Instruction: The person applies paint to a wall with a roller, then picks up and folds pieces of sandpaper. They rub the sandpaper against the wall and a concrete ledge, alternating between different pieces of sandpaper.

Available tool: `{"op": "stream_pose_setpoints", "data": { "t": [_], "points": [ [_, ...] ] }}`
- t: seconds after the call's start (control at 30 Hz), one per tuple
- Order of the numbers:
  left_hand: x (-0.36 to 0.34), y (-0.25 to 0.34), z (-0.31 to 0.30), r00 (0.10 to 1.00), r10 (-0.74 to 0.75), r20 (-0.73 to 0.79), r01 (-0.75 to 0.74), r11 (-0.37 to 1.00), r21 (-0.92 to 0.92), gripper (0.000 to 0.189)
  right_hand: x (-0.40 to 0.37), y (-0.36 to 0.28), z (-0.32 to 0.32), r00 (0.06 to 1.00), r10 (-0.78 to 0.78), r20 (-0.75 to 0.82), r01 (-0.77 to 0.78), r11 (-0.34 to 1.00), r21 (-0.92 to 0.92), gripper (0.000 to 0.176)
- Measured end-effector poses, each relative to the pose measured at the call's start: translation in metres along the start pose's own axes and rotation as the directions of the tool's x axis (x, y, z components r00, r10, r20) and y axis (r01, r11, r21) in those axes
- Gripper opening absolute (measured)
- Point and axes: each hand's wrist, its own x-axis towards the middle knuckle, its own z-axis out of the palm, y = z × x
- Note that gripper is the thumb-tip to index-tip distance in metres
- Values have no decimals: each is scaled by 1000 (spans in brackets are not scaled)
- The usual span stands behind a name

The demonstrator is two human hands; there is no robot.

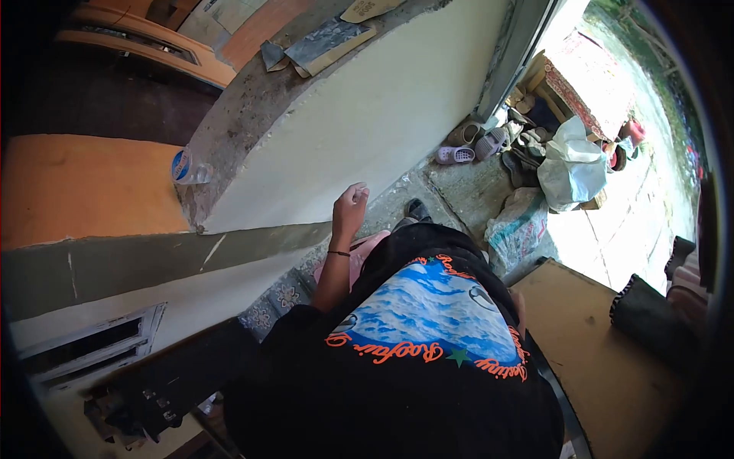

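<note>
My left hand [351, 205] hangs in front of the pale half-wall [367, 130], with a thin dark band at its wrist. Its fingers are curled in, and I see nothing held in them. Of my right arm or hand only a sliver of skin [521, 307] shows beside the black printed shirt [428, 321]; the fingers are hidden. Below the left forearm lies something pink [367, 252], partly covered by the shirt. One dark shoe [417, 209] of mine shows on the concrete floor.
On the wall's rough top rest cardboard pieces [329, 50] and a clear plastic bottle [189, 167]. Several shoes, with a lilac clog [455, 155] among them, lie by the doorway. White sacks [572, 168] stand there too. A brown board or tabletop [589, 336] is at right.
</note>
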Motion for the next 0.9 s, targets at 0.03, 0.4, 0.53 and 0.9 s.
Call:
{"op": "stream_pose_setpoints", "data": {
  "t": [0.03,0.4,0.53,0.9],
  "points": [
    [12,31,-10,998,64,-24,-65,997,-29,29,16,-35,-31,991,133,-6,-128,960,249,41],
    [120,176,-105,603,726,-329,-560,680,474,29,57,-375,-227,787,-509,-348,578,806,129,30],
    [139,179,-107,656,689,-308,-414,669,617,34,50,-455,-249,644,-701,-308,742,670,29,29],
    [138,203,-98,741,530,-412,-229,777,587,12,72,-585,-356,249,-945,-213,954,277,-112,25]
  ]
}}
